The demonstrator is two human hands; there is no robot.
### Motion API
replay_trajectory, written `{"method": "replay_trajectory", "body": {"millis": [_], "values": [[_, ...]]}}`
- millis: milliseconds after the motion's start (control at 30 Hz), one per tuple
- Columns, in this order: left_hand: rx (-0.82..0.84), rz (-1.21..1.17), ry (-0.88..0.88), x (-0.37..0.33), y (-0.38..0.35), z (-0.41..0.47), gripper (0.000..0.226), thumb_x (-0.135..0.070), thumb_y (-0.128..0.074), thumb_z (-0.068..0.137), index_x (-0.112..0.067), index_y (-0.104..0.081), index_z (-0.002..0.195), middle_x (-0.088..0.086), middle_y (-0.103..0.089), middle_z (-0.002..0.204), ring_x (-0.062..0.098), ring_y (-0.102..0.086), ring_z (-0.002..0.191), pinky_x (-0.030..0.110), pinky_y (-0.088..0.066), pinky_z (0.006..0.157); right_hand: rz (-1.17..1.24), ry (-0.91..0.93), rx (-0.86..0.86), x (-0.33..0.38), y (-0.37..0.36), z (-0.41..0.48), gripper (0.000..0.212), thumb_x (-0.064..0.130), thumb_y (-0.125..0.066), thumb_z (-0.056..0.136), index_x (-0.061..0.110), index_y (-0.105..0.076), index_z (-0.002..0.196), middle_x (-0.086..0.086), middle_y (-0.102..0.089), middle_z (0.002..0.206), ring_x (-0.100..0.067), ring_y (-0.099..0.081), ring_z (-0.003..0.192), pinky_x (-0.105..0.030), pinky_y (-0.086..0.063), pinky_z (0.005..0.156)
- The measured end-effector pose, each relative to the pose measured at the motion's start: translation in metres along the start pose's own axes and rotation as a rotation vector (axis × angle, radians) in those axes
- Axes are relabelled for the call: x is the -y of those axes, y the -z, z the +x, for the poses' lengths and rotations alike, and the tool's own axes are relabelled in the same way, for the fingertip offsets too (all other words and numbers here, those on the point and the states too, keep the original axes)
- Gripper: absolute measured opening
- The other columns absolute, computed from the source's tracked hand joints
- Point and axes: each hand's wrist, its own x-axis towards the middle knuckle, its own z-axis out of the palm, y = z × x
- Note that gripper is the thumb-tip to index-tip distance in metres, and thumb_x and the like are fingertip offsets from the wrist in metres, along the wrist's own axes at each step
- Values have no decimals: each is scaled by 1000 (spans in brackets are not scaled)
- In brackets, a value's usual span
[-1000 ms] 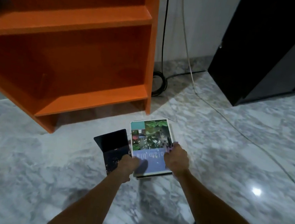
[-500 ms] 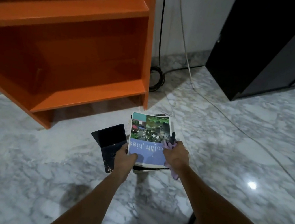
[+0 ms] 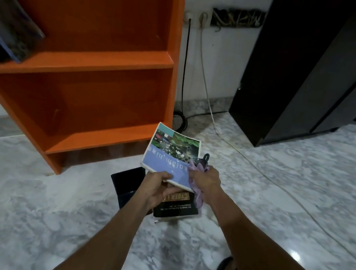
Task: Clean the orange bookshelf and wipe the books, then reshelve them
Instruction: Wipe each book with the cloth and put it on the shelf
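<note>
Grey-veined marble floor (image 3: 27, 193) runs back to a white wall, with the orange bookshelf (image 3: 104, 62) standing at left. A blue-covered book (image 3: 169, 154) is held tilted above the floor, just in front of the bookshelf's lower right corner. The left hand (image 3: 155, 189) grips its near edge, thumb on the cover. The right hand (image 3: 207, 180) is closed round a purple cloth (image 3: 198, 197) held against the book's right edge. Beneath them a black book (image 3: 175, 210) and a dark folder (image 3: 127, 182) lie side by side on the floor. Dark books (image 3: 4, 25) lean at the upper shelf's left end. Floor crossed by a pale cable (image 3: 209, 102) separates the bookshelf from a black cabinet (image 3: 307, 73) at right.
</note>
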Motion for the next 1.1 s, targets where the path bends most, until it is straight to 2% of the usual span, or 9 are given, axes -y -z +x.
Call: {"method": "replay_trajectory", "body": {"millis": [100,167,333,400,533,633,800,967,1100], "values": [[39,-22,-32,-16,-12,-16,46,14,-45,88,0,-43,133,26,-63,112,39,-66,92,52,-59,60,-82,82,13,32,12,-18,25,16,-76,76,12,-52,81,6,-64,110,-17,-64,91,-30,-52,67],[61,-38,-55,-30,-15,-27,44,14,-45,89,-1,-42,131,26,-62,114,41,-64,96,55,-58,66,-195,185,-46,58,22,-31,21,28,-73,78,16,-56,79,1,-72,101,-23,-67,88,-33,-53,69],[135,-21,-77,-57,-18,-55,32,9,-46,93,1,-43,124,26,-67,104,42,-69,87,48,-60,57,-356,720,-154,120,22,-74,19,41,-57,94,22,-61,91,1,-64,81,-17,-58,71,-27,-39,60],[178,14,-88,-66,-19,-64,23,7,-45,94,2,-48,115,23,-72,92,39,-71,80,45,-61,58,-430,956,34,128,9,-92,23,34,-57,96,24,-64,116,0,-67,98,-8,-59,78,-23,-42,67],[254,118,-199,-79,-15,-78,26,7,-36,95,-3,-60,102,15,-72,83,26,-72,72,36,-61,58,-776,1265,350,105,-23,-95,44,39,-48,101,28,-50,144,-5,-44,151,-21,-42,135,-39,-35,111],[284,157,-244,-86,-1,-86,29,13,-37,93,-3,-58,106,15,-69,92,30,-71,79,44,-61,60,-923,1290,352,107,-28,-79,48,50,-35,102,37,-39,149,-6,-23,163,-25,-19,150,-46,-19,120],[279,146,-194,-102,16,-94,36,13,-50,89,-1,-52,123,17,-72,107,35,-71,92,51,-60,62,-1044,1241,56,124,-24,-40,59,65,-23,95,44,-33,149,-13,-36,148,-36,-39,129,-50,-39,103],[275,159,-190,-111,27,-100,31,13,-48,90,-4,-54,115,15,-73,104,36,-71,93,48,-60,59,-984,1000,-35,138,-16,16,39,30,-45,101,37,-45,139,-16,-52,125,-36,-50,114,-47,-46,95],[242,147,-181,-118,32,-98,35,12,-48,91,-1,-49,124,18,-70,111,37,-70,95,45,-60,55,-731,818,-339,153,-17,19,31,17,-48,99,20,-49,130,-19,-51,123,-35,-53,108,-40,-47,84]]}}
